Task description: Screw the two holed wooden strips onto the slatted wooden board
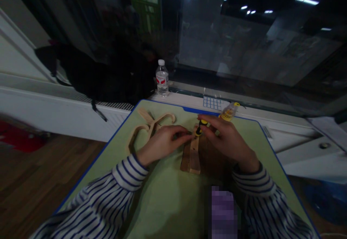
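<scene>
My right hand (225, 138) is closed round a short black and yellow screwdriver (201, 127), held upright at a slight tilt. Its lower end meets a narrow light wooden strip (194, 156) that lies on a darker brown board (213, 156). My left hand (165, 141) reaches in from the other side, thumb and fingertips pinched at the strip beside the screwdriver's tip. Whatever sits between those fingertips is too small to make out. Curved wooden pieces (134, 136) rest on the table to the left of my left hand.
The green table (159, 195) has a blue edge and stands against a windowsill. A water bottle (162, 80) and a blue-gridded sheet (212, 103) are at the back. A clear and yellow package (228, 112) lies beyond my right hand. A dark bag (108, 76) sits at left.
</scene>
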`<act>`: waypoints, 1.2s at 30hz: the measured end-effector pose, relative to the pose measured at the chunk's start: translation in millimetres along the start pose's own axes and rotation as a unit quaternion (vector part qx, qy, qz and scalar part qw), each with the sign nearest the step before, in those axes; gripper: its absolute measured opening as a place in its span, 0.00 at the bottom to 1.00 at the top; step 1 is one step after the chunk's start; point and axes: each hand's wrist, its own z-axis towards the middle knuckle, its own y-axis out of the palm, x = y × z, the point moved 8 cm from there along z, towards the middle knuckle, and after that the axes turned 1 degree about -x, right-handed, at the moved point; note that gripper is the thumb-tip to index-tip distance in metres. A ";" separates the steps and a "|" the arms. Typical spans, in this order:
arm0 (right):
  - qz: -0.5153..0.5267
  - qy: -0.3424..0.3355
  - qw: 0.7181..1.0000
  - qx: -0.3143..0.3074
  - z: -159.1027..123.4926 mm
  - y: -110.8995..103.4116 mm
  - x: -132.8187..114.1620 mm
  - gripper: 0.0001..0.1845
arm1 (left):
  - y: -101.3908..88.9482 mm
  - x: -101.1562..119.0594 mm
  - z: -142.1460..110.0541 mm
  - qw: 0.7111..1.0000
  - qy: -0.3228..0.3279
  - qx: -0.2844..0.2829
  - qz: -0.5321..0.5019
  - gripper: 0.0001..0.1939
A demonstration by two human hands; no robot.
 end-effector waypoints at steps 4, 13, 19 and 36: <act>0.010 0.009 1.000 -0.013 0.0 1.6 -1.6 0.18 | 7.7 2.7 -37.0 0.995 0.044 0.056 -0.067 0.15; 0.026 0.042 0.999 -0.011 -1.3 0.9 2.4 0.19 | 36.1 21.8 -62.9 0.978 0.185 0.082 -0.051 0.25; 0.029 0.048 0.998 -0.012 -1.1 2.3 0.8 0.18 | 34.3 25.0 -63.4 0.977 0.188 0.088 -0.048 0.27; 0.038 0.053 0.997 0.029 -2.7 3.7 5.0 0.12 | 35.6 30.3 -65.1 0.974 0.215 0.067 -0.023 0.22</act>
